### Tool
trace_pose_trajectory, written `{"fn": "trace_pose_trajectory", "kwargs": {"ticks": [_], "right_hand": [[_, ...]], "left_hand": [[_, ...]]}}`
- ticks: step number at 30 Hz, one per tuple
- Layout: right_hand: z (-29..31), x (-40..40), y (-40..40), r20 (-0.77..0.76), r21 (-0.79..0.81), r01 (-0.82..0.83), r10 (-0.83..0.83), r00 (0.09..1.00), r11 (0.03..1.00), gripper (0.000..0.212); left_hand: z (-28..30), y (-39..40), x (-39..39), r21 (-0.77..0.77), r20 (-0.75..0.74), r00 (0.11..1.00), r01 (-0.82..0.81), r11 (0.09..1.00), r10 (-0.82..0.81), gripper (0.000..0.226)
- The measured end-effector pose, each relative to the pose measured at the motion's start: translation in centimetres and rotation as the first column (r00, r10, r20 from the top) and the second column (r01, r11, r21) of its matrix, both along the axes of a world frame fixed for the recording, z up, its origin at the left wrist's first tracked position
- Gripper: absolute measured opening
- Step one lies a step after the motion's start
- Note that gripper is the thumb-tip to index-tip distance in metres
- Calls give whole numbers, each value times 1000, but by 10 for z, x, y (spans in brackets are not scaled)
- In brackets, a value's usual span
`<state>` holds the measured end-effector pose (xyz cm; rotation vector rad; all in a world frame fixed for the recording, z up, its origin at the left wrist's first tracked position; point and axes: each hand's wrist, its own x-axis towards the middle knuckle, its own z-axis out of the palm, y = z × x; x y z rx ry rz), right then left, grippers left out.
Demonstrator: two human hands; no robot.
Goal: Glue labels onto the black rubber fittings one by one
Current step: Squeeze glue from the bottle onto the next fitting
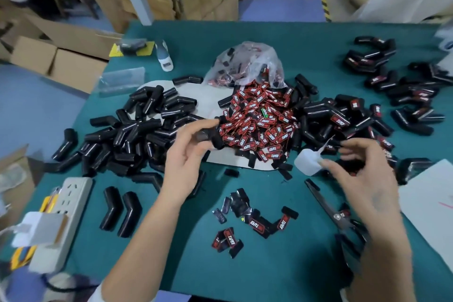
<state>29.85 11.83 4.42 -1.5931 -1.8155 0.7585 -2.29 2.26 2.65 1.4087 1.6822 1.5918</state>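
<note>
Fitting (208, 136) being pinched steady in left hand (188, 154), right hand (362, 167) blurred, seemingly gripping glue bottle (307, 160); keeping nozzle aimed, dabbing sparingly.

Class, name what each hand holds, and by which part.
Left hand grips a black fitting around its middle. Right hand: blurred, cannot tell; glue bottle lies beside it.

Left hand (186, 154) grips a black fitting (208, 135) beside the label heap (259, 120); right hand (362, 174) pinches the glue bottle (308, 162)
</note>
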Motion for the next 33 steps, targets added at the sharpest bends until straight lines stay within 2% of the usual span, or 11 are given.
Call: {"fn": "trace_pose_trajectory", "kwargs": {"ticks": [1,3,6,10,14,17,20,25,29,31,33], "right_hand": [[-3,-1,-1,80,-52,-56,60,995,997,56],[-9,-8,-1,189,-123,-143,165,968,982,55],[-15,-16,1,286,-107,-184,207,936,977,36],[-21,-23,-1,305,-70,-172,185,934,983,21],[-17,-39,-11,-120,-62,-159,151,981,985,12],[-17,-53,-20,-461,-163,-264,163,872,951,13],[-21,-59,-24,-654,-245,-394,149,742,886,28],[-25,-67,-28,-692,-281,-491,181,699,824,47],[-23,-70,-27,-696,-254,-452,163,700,855,48],[-22,-69,-26,-682,-244,-440,170,711,864,42],[-21,-70,-26,-676,-245,-434,168,718,867,38]], "left_hand": [[1,3,11,18,245,963,108,994,-109,26],[-1,8,24,84,499,836,217,973,-229,33],[-7,12,35,72,561,769,323,943,-307,41],[-24,10,36,31,531,781,368,929,-327,39],[-33,6,33,-29,438,840,370,929,-321,39],[-32,6,32,-51,397,870,339,939,-293,37],[-33,5,32,-59,396,878,318,946,-270,33],[-29,4,37,-23,518,824,281,959,-229,25],[-30,4,41,-30,596,767,316,948,-236,9],[-31,5,42,-80,604,763,348,934,-232,15],[-29,5,43,-132,605,758,397,908,-243,37]]}}
